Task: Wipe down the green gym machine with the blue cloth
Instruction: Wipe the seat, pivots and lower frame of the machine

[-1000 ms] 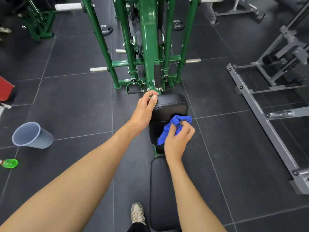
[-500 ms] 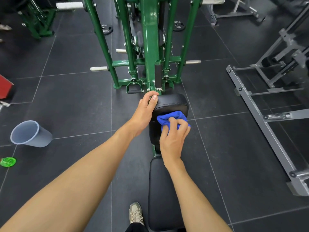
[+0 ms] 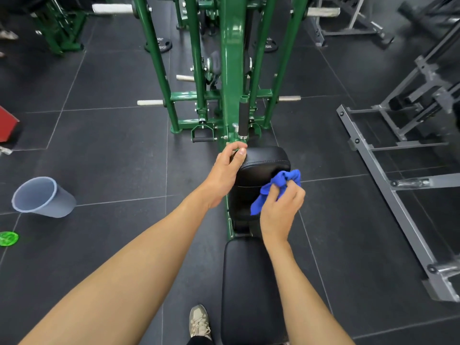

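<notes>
1. The left hand (image 3: 227, 168) curls its fingers over the top corner of the black pad (image 3: 263, 165) on the green gym machine (image 3: 231, 70).
2. The right hand (image 3: 282, 207) squeezes the bunched blue cloth (image 3: 278, 183), which seems to touch the pad's right side.
3. A grey bucket (image 3: 43, 197) leans on the floor, far left.

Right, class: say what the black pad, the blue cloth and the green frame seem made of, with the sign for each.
Black pad: likely vinyl or leatherette, smooth with soft sheen and a seam. Blue cloth: soft matte fabric, perhaps microfibre; it bunches in the right hand. Green frame: painted metal, probably steel; glossy highlights on rigid tubes.
</notes>
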A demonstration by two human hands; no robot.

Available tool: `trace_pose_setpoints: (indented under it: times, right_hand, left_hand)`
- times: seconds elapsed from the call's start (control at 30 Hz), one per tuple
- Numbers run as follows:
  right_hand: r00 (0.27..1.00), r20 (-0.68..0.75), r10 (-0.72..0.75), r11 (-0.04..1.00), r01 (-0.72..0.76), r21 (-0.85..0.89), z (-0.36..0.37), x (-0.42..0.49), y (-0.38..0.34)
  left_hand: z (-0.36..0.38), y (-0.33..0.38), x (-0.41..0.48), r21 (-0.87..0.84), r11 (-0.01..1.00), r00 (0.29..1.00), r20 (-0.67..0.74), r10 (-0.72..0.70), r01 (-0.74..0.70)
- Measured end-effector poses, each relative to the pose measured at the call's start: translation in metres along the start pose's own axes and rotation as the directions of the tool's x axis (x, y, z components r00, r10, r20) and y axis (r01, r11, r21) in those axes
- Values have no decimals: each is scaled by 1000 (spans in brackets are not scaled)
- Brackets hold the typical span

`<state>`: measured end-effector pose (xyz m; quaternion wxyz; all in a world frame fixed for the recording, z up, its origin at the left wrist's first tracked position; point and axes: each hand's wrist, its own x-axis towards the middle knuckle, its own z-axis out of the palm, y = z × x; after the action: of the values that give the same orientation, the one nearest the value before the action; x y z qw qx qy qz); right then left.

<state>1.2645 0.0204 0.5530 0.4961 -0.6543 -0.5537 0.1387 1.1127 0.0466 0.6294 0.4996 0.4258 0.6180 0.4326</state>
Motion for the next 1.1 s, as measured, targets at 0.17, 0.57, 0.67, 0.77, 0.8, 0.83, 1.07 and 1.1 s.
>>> trace_pose_setpoints:
  times: [0.17, 0.57, 0.67, 0.77, 0.8, 0.83, 1.07, 1.1]
  right_hand:
    - [991, 101, -87, 996, 90, -26, 37, -62, -19]
    - [927, 159, 339, 921, -361, 146, 14, -26, 23]
    - [833, 305, 462, 856, -509, 93, 12, -54, 27]
    - [870, 245, 428, 867, -472, 163, 9, -38, 11]
    - [907, 188, 376, 892, -409, 191, 9, -29, 4]
    - [938, 138, 318, 915, -342, 213, 9, -22, -1]
    - [877, 267, 400, 890, -441, 115, 18, -61, 37]
    - [839, 284, 464, 854, -509, 107, 19, -69, 37]
  left_hand:
    - [0, -2, 1, 1, 999, 999, -8, 40, -40]
    - [8, -10, 0, -6, 995, 990, -103, 95, -96]
    - [11, -12, -2, -25, 994, 988, -117, 101, -105]
    - [12, -10, -3, -40, 995, 987, -131, 90, -96]
    - [12, -10, -3, -47, 994, 987, -136, 91, -98]
    - [12, -10, -2, -51, 994, 987, -136, 87, -94]
    - [10, -8, -2, -24, 995, 988, -121, 98, -102]
    - [11, -8, -3, -24, 995, 988, -120, 98, -101]
